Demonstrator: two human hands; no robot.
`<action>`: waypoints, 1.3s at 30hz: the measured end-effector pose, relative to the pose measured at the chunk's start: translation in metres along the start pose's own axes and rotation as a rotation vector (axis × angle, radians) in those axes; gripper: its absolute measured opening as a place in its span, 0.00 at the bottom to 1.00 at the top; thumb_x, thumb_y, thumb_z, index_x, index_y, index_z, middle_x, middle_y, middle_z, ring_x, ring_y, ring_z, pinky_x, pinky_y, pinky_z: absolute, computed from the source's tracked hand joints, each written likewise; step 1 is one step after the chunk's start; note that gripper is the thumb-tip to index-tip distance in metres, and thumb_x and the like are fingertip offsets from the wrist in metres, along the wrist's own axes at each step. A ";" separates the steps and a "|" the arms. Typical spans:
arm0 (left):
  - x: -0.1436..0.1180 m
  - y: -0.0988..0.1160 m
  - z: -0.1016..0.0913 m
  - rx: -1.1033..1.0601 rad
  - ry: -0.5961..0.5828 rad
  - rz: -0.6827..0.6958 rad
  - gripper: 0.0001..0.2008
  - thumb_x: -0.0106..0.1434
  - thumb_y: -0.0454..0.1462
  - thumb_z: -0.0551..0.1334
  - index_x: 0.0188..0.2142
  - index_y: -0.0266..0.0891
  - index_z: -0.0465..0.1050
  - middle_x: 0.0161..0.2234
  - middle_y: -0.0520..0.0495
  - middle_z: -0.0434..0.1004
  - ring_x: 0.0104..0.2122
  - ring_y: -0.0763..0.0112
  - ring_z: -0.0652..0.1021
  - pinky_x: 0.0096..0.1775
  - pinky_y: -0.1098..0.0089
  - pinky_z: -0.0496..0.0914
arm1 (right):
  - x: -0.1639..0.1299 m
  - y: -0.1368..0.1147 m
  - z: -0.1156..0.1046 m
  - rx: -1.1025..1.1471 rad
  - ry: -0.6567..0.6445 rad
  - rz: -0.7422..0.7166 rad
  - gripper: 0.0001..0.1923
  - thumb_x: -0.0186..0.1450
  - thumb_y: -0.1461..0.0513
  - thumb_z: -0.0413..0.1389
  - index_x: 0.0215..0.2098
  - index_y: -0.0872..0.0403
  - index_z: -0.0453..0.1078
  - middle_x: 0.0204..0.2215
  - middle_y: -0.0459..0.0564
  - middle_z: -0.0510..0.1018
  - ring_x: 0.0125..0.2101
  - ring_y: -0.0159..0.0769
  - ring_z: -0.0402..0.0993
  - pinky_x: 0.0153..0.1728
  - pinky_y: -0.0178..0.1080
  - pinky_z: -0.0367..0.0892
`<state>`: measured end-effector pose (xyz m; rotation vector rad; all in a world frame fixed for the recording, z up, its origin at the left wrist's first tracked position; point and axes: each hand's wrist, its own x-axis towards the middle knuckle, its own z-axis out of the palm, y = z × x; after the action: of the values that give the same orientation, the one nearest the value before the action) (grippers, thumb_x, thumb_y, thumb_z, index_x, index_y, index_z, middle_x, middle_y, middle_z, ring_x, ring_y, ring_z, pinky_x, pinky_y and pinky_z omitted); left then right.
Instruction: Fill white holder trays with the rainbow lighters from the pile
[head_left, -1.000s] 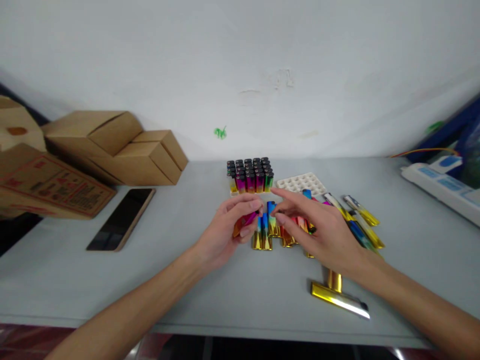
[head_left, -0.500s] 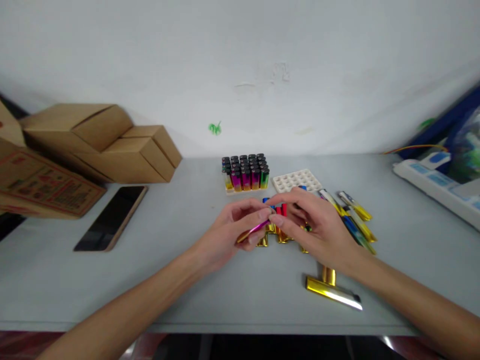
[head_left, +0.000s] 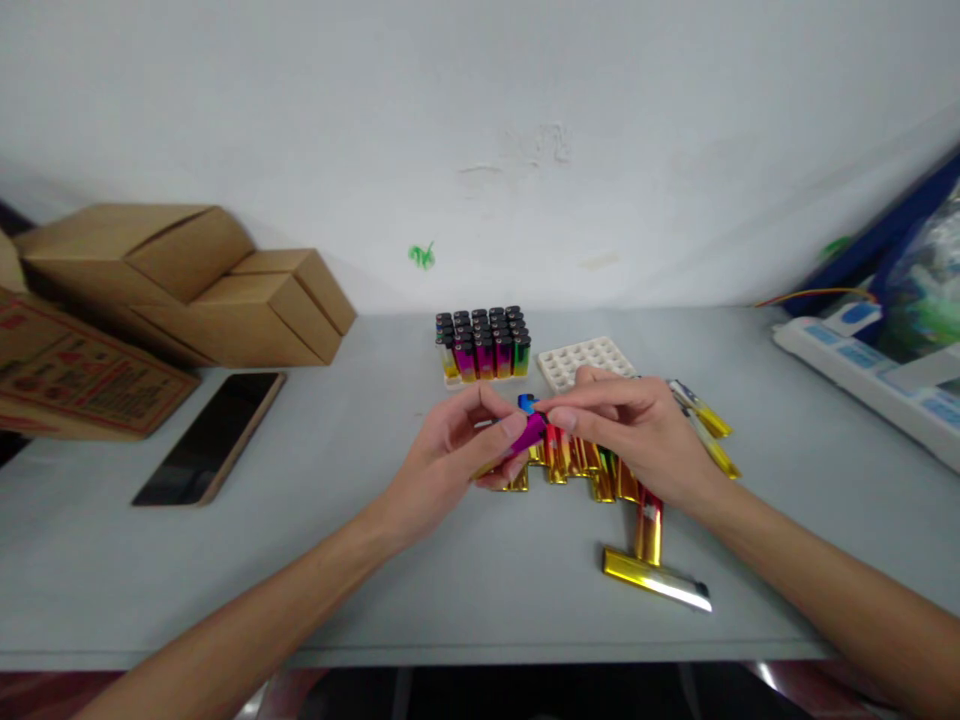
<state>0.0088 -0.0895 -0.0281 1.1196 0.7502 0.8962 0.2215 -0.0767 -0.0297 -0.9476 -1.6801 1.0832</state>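
Note:
My left hand (head_left: 450, 470) is wrapped round a shiny purple-and-gold lighter (head_left: 529, 434), held tilted with its top end up to the right. At that top end, the thumb and forefinger of my right hand (head_left: 637, 425) are pinched together; exactly what they grip is too small to tell from the lighter's head. Beneath both hands lie several loose red, gold and blue lighters (head_left: 556, 462), partly hidden. Nearer the table edge, a gold-and-silver lighter (head_left: 652, 578) lies across the end of a red-gold one (head_left: 649, 530).
A white tray of upright lighters (head_left: 484, 355) stands near the wall, beside a white tray with holes (head_left: 589, 362). More lighters (head_left: 705, 415) lie to the right. Cardboard boxes (head_left: 187, 280) and a phone (head_left: 214, 440) are on the left, a power strip (head_left: 862, 375) on the right.
The lighter in my left hand has turned, showing more of its broad purple side. My right fingers have stayed at its top end. The whole view has shifted slightly.

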 end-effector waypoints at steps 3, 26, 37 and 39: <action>0.000 0.000 0.002 0.027 0.009 0.002 0.16 0.65 0.45 0.68 0.33 0.40 0.64 0.24 0.54 0.71 0.23 0.78 0.67 0.25 0.76 0.60 | 0.000 0.002 0.001 0.060 0.008 0.067 0.10 0.64 0.54 0.67 0.40 0.49 0.84 0.22 0.42 0.65 0.25 0.29 0.59 0.23 0.35 0.55; -0.002 -0.008 0.003 0.406 0.204 0.323 0.07 0.65 0.39 0.68 0.36 0.38 0.75 0.35 0.47 0.78 0.34 0.71 0.78 0.38 0.71 0.74 | 0.003 -0.006 -0.006 -0.037 -0.093 0.161 0.19 0.62 0.48 0.67 0.41 0.53 0.84 0.19 0.41 0.64 0.21 0.28 0.57 0.21 0.34 0.55; -0.001 -0.005 0.003 0.342 0.146 0.298 0.08 0.61 0.36 0.71 0.37 0.37 0.75 0.38 0.45 0.82 0.38 0.68 0.82 0.45 0.69 0.78 | -0.001 -0.008 -0.010 -0.500 -0.065 -0.361 0.11 0.71 0.56 0.60 0.48 0.50 0.81 0.25 0.44 0.68 0.26 0.32 0.65 0.28 0.35 0.60; 0.000 -0.005 0.004 0.327 0.148 0.281 0.08 0.61 0.36 0.72 0.37 0.37 0.76 0.38 0.45 0.82 0.39 0.68 0.82 0.45 0.69 0.78 | -0.001 -0.009 -0.010 -0.516 -0.061 -0.389 0.11 0.71 0.56 0.60 0.48 0.50 0.80 0.26 0.45 0.70 0.26 0.32 0.66 0.28 0.35 0.62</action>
<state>0.0134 -0.0924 -0.0316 1.4848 0.8968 1.1289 0.2304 -0.0781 -0.0197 -0.8471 -2.1369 0.4282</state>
